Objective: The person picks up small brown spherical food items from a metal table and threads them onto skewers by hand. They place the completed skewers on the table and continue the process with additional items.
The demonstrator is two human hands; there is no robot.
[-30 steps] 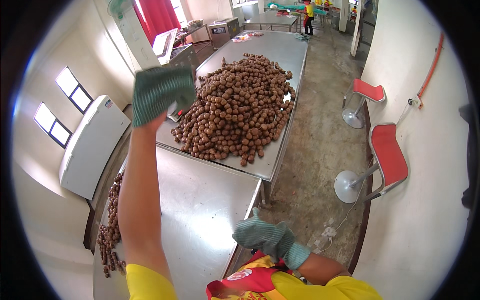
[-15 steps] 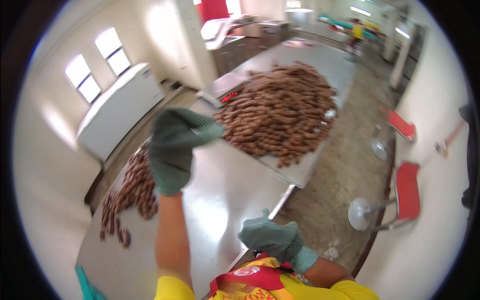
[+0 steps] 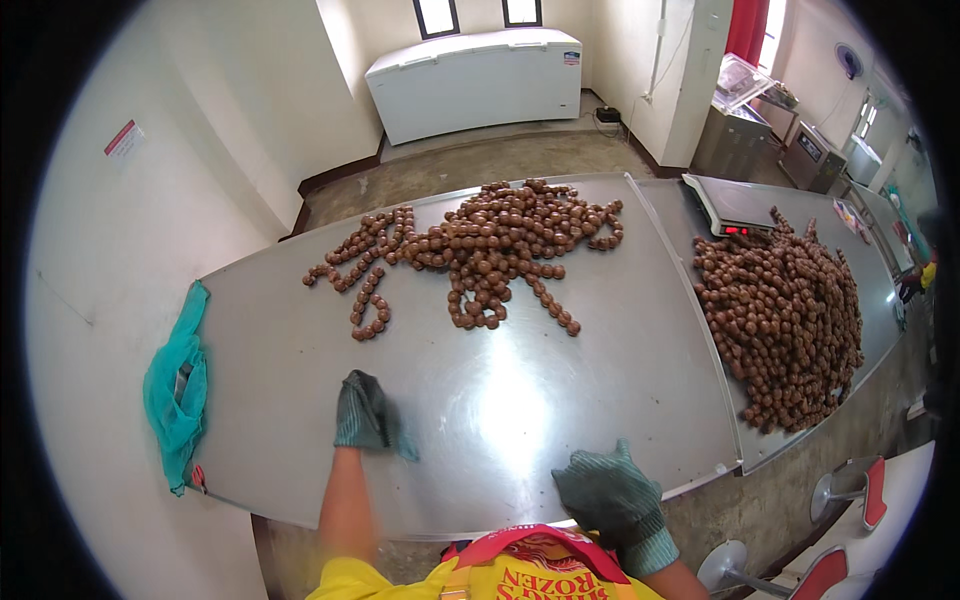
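Knitted grey-green gloves cover both my hands. My left hand (image 3: pixel 364 412) hovers over or rests on the bare near-middle of the metal table (image 3: pixel 270 440); a paler blurred part shows at its right side, and its fingers cannot be made out. At the table's front edge my right hand (image 3: pixel 610 495) has its thumb apart from loosely bent fingers, with nothing seen in it. Beyond both hands lies a pile of linked round brown sausages (image 3: pixel 505 235), some strings trailing toward me. Neither hand touches the pile.
A second metal table to the right bears a larger heap of linked sausages (image 3: pixel 785 320) and a digital scale (image 3: pixel 735 205). Teal netting (image 3: pixel 178 390) hangs at the left edge beside red-handled scissors (image 3: pixel 199 478). A white chest freezer (image 3: pixel 475 85) and red stools (image 3: pixel 873 495) stand around.
My view has swung left, from the big heap to the nearer table. My left hand has dropped from high over the table to its near part; my right hand stays close to my body.
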